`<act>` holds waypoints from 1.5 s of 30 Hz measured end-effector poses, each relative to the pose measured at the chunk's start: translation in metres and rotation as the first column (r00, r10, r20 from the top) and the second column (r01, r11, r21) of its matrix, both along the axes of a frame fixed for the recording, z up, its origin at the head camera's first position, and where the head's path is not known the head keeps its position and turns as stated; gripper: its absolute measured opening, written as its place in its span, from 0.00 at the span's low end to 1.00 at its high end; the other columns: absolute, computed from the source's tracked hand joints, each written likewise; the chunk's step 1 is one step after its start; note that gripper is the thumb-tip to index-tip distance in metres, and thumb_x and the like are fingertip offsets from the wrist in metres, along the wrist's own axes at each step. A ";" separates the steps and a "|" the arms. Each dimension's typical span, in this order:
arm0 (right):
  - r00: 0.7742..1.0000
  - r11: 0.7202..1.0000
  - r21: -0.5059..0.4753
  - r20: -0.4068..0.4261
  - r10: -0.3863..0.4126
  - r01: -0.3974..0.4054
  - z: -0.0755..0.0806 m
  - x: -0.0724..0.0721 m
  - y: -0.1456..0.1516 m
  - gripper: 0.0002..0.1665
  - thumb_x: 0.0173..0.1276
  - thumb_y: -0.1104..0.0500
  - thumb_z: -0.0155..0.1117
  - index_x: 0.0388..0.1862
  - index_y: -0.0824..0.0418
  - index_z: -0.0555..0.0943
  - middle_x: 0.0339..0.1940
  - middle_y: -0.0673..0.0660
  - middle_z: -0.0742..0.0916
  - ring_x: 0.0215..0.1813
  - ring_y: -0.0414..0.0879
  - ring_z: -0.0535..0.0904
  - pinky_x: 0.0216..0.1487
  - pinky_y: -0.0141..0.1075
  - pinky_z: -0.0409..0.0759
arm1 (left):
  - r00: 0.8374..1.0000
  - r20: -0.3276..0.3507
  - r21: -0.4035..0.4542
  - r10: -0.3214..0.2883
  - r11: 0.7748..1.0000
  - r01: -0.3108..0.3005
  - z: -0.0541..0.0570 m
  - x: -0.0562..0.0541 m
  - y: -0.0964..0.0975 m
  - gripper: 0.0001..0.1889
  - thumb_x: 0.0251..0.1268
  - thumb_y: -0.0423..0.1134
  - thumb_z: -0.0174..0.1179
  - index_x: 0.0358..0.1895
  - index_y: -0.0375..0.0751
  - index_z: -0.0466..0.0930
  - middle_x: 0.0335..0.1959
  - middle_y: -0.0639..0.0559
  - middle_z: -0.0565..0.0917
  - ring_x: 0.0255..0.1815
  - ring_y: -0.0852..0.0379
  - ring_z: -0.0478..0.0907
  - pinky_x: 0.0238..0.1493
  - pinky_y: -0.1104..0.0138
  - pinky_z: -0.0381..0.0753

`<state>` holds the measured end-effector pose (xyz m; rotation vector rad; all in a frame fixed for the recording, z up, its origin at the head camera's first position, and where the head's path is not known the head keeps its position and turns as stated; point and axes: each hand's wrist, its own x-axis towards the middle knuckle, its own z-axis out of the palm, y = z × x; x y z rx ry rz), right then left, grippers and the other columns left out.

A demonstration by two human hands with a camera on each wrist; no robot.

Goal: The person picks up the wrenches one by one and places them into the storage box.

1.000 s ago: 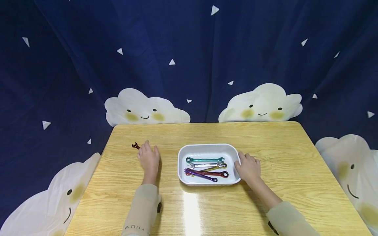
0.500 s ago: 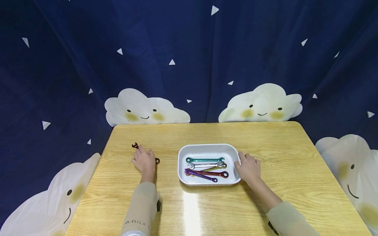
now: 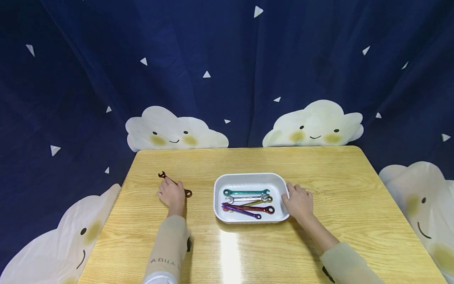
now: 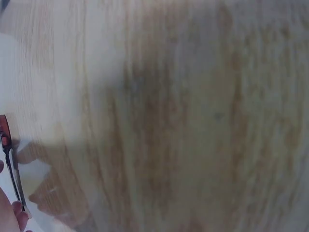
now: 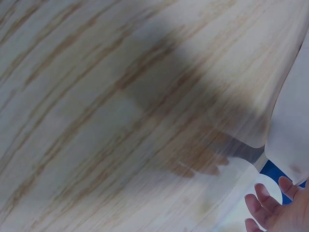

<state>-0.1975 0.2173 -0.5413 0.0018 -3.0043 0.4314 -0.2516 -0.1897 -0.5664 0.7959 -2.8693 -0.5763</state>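
Note:
On the left of the table, my left hand (image 3: pixel 172 194) is at a dark red combination wrench (image 3: pixel 187 193), with thumb and fingers to either side of its shaft. Both wrench ends stick out past the hand. In the left wrist view the wrench (image 4: pixel 6 140) lies at the left edge, fingertips (image 4: pixel 19 217) right at it. My right hand (image 3: pixel 299 202) holds the right rim of a white plastic bin (image 3: pixel 221 219), thumb over the rim and the index finger outside the wall. The other fingers (image 5: pixel 258 208) spread away from the bin wall in the right wrist view.
Inside the bin lie several wrenches: a teal one (image 3: pixel 246 192), a silver one (image 3: pixel 244 199), a yellow one, a red one (image 3: pixel 262 208) and a purple one (image 3: pixel 242 211). The wooden table (image 3: pixel 269 252) backs onto a dark blue curtain (image 3: pixel 230 59) with cloud prints.
My left hand has shifted left and toward me along the wrench, uncovering its ring end and part of the shaft. The wrench, the bin and my right hand stay put.

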 end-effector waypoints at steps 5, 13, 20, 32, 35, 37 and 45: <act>1.000 1.000 -0.002 0.000 0.000 0.000 0.000 0.000 0.000 0.26 0.64 0.50 0.48 0.56 0.62 0.70 0.46 0.68 0.78 0.50 0.64 0.72 0.52 0.59 0.61 | 0.999 0.035 -0.005 -0.004 1.000 0.004 0.000 -0.002 -0.001 0.34 0.69 0.51 0.41 0.67 0.26 0.50 0.64 0.30 0.59 0.62 0.35 0.56 0.57 0.44 0.56; 1.000 1.000 -0.003 0.012 0.001 -0.001 0.000 0.000 0.000 0.25 0.64 0.50 0.48 0.56 0.62 0.70 0.47 0.68 0.78 0.50 0.64 0.72 0.53 0.60 0.60 | 0.997 0.072 -0.012 -0.005 1.000 0.006 -0.001 -0.004 -0.001 0.34 0.70 0.51 0.41 0.66 0.23 0.52 0.63 0.29 0.60 0.62 0.35 0.56 0.56 0.45 0.56; 1.000 1.000 -0.003 0.016 0.002 -0.002 0.000 -0.001 0.000 0.25 0.64 0.50 0.48 0.56 0.62 0.70 0.46 0.68 0.78 0.50 0.65 0.72 0.53 0.60 0.60 | 0.996 0.089 0.017 0.007 1.000 -0.009 -0.001 -0.005 -0.001 0.33 0.70 0.51 0.41 0.64 0.23 0.54 0.62 0.29 0.60 0.61 0.34 0.57 0.56 0.44 0.55; 1.000 1.000 -0.004 0.006 0.002 -0.002 0.000 -0.001 -0.001 0.25 0.64 0.51 0.49 0.56 0.63 0.70 0.46 0.68 0.78 0.49 0.64 0.72 0.52 0.59 0.61 | 0.996 0.082 0.044 0.036 0.998 -0.040 0.000 -0.005 0.002 0.32 0.70 0.51 0.41 0.64 0.24 0.55 0.62 0.30 0.60 0.60 0.34 0.57 0.56 0.45 0.55; 1.000 1.000 -0.005 0.003 0.002 -0.002 0.000 0.000 -0.001 0.25 0.64 0.51 0.48 0.56 0.63 0.70 0.46 0.68 0.78 0.49 0.64 0.72 0.52 0.59 0.61 | 0.995 0.094 0.033 0.034 0.999 -0.038 0.000 -0.005 0.003 0.32 0.71 0.50 0.40 0.64 0.23 0.54 0.62 0.30 0.59 0.60 0.34 0.58 0.56 0.45 0.56; 1.000 1.000 -0.005 0.001 0.003 -0.003 0.000 0.000 -0.001 0.25 0.64 0.51 0.48 0.56 0.63 0.70 0.46 0.68 0.78 0.49 0.64 0.72 0.52 0.59 0.61 | 0.994 0.105 0.029 0.032 0.999 -0.035 0.000 -0.005 0.003 0.31 0.71 0.49 0.39 0.64 0.23 0.54 0.62 0.30 0.60 0.59 0.34 0.58 0.56 0.45 0.57; 1.000 1.000 -0.013 0.007 0.003 -0.002 0.000 0.000 -0.001 0.25 0.64 0.51 0.48 0.56 0.63 0.69 0.46 0.68 0.78 0.50 0.64 0.72 0.52 0.60 0.61 | 0.992 0.119 0.030 0.034 0.999 -0.038 -0.003 -0.006 0.003 0.26 0.72 0.43 0.37 0.63 0.23 0.54 0.58 0.30 0.61 0.56 0.34 0.59 0.54 0.46 0.58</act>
